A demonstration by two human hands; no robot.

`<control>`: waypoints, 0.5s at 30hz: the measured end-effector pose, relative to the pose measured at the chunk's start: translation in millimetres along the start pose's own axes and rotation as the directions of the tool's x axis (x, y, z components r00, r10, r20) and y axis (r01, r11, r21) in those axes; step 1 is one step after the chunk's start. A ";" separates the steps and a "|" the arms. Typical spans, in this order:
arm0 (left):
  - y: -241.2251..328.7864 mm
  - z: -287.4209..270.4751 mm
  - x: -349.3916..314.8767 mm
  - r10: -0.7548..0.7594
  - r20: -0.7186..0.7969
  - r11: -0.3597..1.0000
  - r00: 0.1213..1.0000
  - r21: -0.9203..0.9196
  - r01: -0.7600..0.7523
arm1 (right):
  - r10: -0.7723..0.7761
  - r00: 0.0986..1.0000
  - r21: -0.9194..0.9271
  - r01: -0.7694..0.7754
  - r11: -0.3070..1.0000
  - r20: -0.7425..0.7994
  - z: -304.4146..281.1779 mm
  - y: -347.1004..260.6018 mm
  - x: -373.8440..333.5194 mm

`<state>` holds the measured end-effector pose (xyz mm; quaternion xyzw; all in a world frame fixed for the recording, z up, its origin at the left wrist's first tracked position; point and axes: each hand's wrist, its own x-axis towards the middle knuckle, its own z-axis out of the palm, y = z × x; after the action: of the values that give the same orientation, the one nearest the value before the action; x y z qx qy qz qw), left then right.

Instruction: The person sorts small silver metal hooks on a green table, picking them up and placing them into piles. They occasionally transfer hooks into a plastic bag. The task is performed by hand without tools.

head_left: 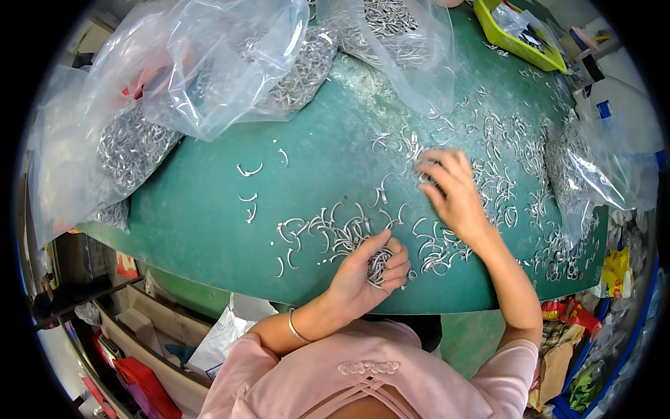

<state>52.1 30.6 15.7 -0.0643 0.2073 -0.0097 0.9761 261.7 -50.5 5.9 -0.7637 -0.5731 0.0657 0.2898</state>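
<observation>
1. The left hand (368, 269) is curled into a loose fist around a bunch of small curved silver metal hooks (380, 265), held at the near edge of the round green table top (209, 209); as I judge it, the bunch is thick for so loose a grip, and a few hooks could slide out between the fingers and drop over the edge onto the clutter below

2. The right hand (453, 195) lies flat and spread over the loose scatter of the same silver hooks (502, 174) on the right half of the table, fingertips pressing into a small cluster (whether anything is pinched under them cannot be told); the curved pieces look apt to snag one another, so a sweep might drag more along than intended

3. A risk of pricking seems real too, since the hook ends look thin and both hands are bare

4. Fingers: the left ones are closed narrow around the bunch, thumb across the top; the right ones are wide apart, touching hooks, holding nothing that shows

5. Clear plastic bags full of hooks (209, 77) slump at the far left, another clear bag (593, 167) at the right rim, and a lime-green plastic tray (520, 42) stands beyond
</observation>
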 end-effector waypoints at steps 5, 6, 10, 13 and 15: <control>0.6 -3.8 -1.8 0.000 0.012 1.000 1.000 -0.021 0.000 | 0.121 0.992 0.417 -0.125 0.900 0.036 3.2 -32.5 -3.5; 0.8 -4.3 -2.5 0.003 0.002 1.000 1.000 -0.028 -0.003 | 0.174 0.981 0.506 -0.192 0.841 0.085 3.2 -39.5 -2.4; 1.6 -0.2 -5.4 0.031 -0.044 1.000 0.999 0.007 -0.031 | 0.169 0.983 0.668 -0.173 0.724 0.071 -0.4 -44.2 1.5; 3.1 -3.7 -8.9 0.033 -0.025 0.999 0.999 0.001 -0.033 | 0.345 0.936 0.633 -0.223 0.742 -0.074 -15.5 -15.7 17.0; 5.1 -4.9 -9.8 0.017 -0.016 1.000 1.000 -0.005 -0.017 | 0.388 0.912 0.291 -0.339 0.895 -0.131 -25.2 3.1 24.3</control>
<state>41.1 35.5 14.5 -0.0648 0.2155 -0.0016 0.9744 283.3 -38.1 30.7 -0.8152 -0.3765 0.1226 0.4226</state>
